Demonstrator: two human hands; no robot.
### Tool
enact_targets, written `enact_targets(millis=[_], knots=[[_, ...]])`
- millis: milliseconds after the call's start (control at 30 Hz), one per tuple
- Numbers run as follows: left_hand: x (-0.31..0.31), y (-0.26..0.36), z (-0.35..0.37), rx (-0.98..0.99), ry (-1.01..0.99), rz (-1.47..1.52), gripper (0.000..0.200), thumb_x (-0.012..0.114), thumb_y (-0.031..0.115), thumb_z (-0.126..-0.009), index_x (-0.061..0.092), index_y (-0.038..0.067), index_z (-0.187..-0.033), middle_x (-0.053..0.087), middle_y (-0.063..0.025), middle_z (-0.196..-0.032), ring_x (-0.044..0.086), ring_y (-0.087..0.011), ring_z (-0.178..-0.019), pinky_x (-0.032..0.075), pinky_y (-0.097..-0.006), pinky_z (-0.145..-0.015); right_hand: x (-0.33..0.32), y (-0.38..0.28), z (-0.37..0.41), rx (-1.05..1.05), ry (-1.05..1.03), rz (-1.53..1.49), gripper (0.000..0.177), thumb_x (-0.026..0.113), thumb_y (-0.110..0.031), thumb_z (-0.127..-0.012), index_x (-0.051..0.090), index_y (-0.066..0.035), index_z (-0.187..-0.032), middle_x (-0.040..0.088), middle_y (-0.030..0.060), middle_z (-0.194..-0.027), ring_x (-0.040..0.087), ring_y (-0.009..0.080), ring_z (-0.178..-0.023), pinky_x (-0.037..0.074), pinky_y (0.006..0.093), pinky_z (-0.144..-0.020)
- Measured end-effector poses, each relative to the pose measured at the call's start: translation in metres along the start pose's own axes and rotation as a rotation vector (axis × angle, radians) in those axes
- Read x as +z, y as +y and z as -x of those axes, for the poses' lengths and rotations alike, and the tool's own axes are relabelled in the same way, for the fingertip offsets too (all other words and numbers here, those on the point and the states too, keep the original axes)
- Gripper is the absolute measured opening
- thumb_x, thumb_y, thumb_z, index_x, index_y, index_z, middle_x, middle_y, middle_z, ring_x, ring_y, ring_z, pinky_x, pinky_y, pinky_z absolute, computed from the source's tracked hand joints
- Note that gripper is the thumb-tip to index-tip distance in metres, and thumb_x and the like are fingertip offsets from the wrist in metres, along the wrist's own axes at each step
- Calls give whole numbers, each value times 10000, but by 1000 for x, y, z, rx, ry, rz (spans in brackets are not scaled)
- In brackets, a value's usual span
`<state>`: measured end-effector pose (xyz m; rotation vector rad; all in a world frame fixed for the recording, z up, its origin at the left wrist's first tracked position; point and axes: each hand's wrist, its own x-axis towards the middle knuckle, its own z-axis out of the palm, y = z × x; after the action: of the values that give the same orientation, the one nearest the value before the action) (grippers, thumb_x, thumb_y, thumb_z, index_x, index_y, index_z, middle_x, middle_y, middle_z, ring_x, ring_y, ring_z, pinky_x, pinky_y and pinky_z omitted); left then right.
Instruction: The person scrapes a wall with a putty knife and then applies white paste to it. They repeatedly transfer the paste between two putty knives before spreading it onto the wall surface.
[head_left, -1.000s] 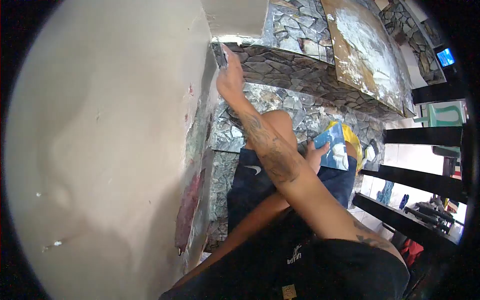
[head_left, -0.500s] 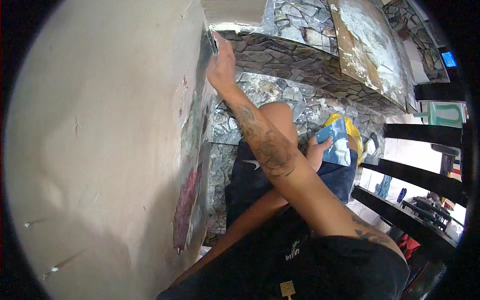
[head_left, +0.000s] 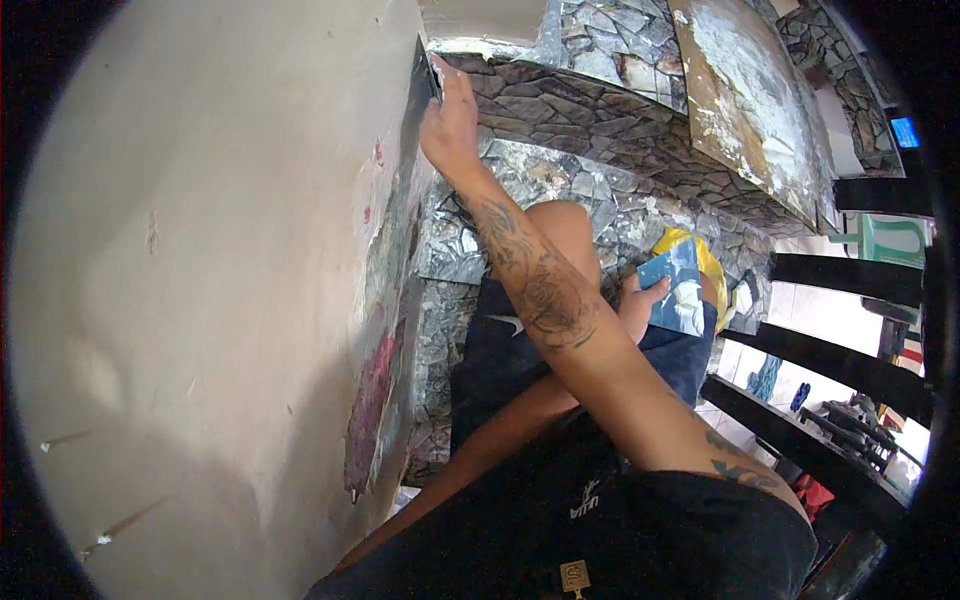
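Note:
My right hand [head_left: 452, 125] reaches across my body to the wall [head_left: 230, 230]. Its fingers are closed on a putty knife [head_left: 433, 78], seen nearly edge-on, with its blade against the wall near the corner. Below it, a strip of bare, patchy surface with a dark red stain [head_left: 372, 410] runs down the wall's edge. Beneath my right forearm, my left hand [head_left: 637, 302] grips a blue filler board [head_left: 672, 285] over my thigh. White putty is smeared on the board's face. Part of my left hand is hidden by the right arm.
Steps covered in stone-pattern sheeting [head_left: 570, 110] rise ahead, spattered with white. A putty-smeared brown board [head_left: 755, 95] lies on an upper step. Yellow plastic [head_left: 712, 270] sits beside my knee. Black railing bars [head_left: 825, 350] stand at right, with a green chair [head_left: 890, 240] beyond.
The view has shifted slightly. My right hand stays at the wall near the corner with the putty knife, and my left hand keeps hold of the filler board.

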<state>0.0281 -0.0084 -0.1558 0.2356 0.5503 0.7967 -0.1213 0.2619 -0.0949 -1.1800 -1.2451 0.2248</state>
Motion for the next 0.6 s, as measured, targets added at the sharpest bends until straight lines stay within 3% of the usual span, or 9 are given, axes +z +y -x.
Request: enact_targets(millis=[400,600], knots=[[0,-8,0,-36,28,-59,160,614,133,-829,615,32,-953,618,1,-855,555,-91,-758,442,-256,-729,-11,-39,8,314,-192,47,653,518,24,-575,431,-87,-1212,452,160,-1094,460,372,-1057,388,397,-904],[4,-2,2,-63,28,-41,129,609,115,-834,625,38,-936,622,-1,-860,558,-94,-768,438,-253,-742,-25,-89,47,275,-200,-30,635,494,57,-564,439,-63,-1185,442,174,-1025,459,400,-996,408,417,-840]])
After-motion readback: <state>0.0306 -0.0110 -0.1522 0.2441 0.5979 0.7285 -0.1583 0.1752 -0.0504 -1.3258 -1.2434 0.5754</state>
